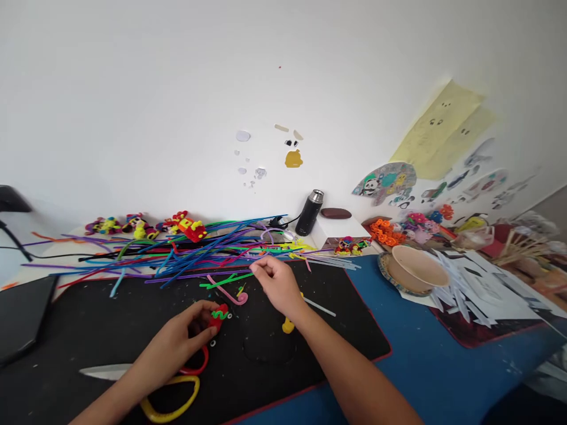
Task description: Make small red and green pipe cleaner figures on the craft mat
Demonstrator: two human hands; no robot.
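Note:
My left hand (177,345) rests on the black mat (110,330) with its fingers closed around a small red pipe-cleaner figure (218,316) that has a green squiggle on top. My right hand (277,284) reaches toward the far edge of the mat, thumb and fingers pinched together at the near end of the heap of coloured pipe cleaners (186,254); what they grip is too thin to name. A pink curled pipe cleaner (230,294) and a green one (224,281) lie between my hands. A small yellow piece (288,325) lies under my right wrist.
A yellow loop (170,401) and a red loop (197,366) lie near my left wrist. Finished pipe-cleaner figures (146,225) line the wall. A black flask (309,213), a white box (341,230), a paper bowl (414,268) and white paper strips (465,289) stand to the right.

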